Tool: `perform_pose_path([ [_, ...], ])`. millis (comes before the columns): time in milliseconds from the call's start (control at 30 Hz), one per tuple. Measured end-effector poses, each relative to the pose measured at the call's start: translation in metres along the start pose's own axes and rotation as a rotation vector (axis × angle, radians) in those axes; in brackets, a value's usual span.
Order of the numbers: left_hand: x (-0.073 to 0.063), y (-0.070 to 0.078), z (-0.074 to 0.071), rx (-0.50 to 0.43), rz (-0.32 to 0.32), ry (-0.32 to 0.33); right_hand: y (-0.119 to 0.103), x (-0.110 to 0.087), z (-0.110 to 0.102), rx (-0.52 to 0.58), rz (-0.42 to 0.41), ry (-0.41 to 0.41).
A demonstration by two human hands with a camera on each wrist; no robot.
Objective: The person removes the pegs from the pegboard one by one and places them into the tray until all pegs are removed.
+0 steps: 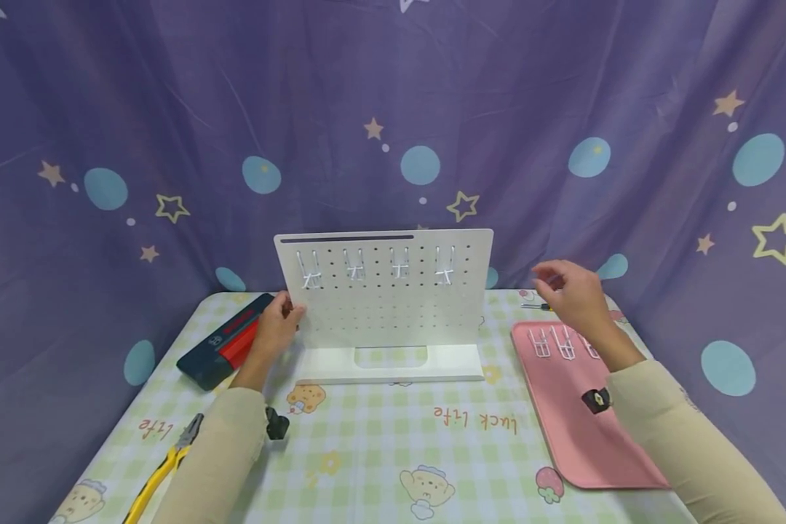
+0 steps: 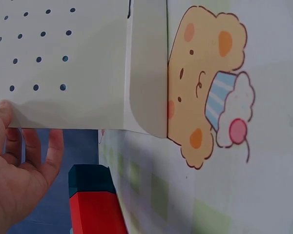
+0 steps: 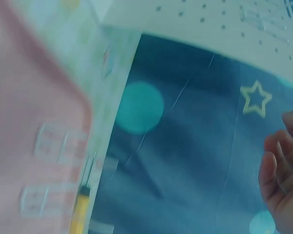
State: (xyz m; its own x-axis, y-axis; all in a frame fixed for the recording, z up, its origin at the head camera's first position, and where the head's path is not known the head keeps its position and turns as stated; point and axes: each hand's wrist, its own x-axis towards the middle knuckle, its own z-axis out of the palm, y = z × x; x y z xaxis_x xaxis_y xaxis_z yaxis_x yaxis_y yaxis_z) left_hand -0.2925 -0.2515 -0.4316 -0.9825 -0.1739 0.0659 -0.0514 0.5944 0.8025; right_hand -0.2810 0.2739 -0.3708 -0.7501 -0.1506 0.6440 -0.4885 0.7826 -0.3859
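A white pegboard (image 1: pixel 393 313) stands upright on its base, with several white wire hooks (image 1: pixel 399 268) hanging in a row across its upper part. My left hand (image 1: pixel 275 329) grips the board's left edge. In the left wrist view, the thumb (image 2: pixel 4 112) lies on the front face and the other fingers reach behind. Raised over the far end of the pink tray (image 1: pixel 589 458), my right hand (image 1: pixel 575 295) has loosely bent fingers and no visible object in them. More wire hooks (image 1: pixel 540 343) lie on the tray beneath it, partly hidden by the right arm.
A dark green and red case (image 1: pixel 225 346) lies left of the board. Yellow-handled pliers (image 1: pixel 164 469) rest near the left forearm. Behind the tray is a small screwdriver (image 3: pixel 80 207) with a yellow handle. A purple curtain (image 1: pixel 340 87) hangs behind the table.
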Motion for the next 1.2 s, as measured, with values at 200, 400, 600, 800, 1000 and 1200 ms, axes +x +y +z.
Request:
perform_pose_path([
  [200, 0.001, 0.002, 0.000, 0.004, 0.001, -0.003, -0.023, 0.012, 0.026, 0.041, -0.044, 0.030],
  [400, 0.001, 0.002, -0.001, 0.003, -0.004, -0.002, -0.043, 0.023, 0.049, 0.059, -0.053, 0.011],
  [600, 0.001, 0.002, 0.000, 0.008, -0.014, -0.001, -0.054, 0.028, 0.067, 0.115, -0.054, 0.009],
  [800, 0.000, 0.001, 0.000, 0.000, -0.007, 0.003, -0.064, 0.034, 0.082, 0.142, -0.056, 0.003],
  [1000, -0.001, 0.001, -0.001, -0.002, -0.002, 0.001, -0.078, 0.039, 0.089, 0.113, -0.059, 0.010],
  [1200, 0.000, 0.000, -0.001, -0.003, -0.014, 0.003, -0.087, 0.041, 0.093, 0.062, -0.052, -0.002],
])
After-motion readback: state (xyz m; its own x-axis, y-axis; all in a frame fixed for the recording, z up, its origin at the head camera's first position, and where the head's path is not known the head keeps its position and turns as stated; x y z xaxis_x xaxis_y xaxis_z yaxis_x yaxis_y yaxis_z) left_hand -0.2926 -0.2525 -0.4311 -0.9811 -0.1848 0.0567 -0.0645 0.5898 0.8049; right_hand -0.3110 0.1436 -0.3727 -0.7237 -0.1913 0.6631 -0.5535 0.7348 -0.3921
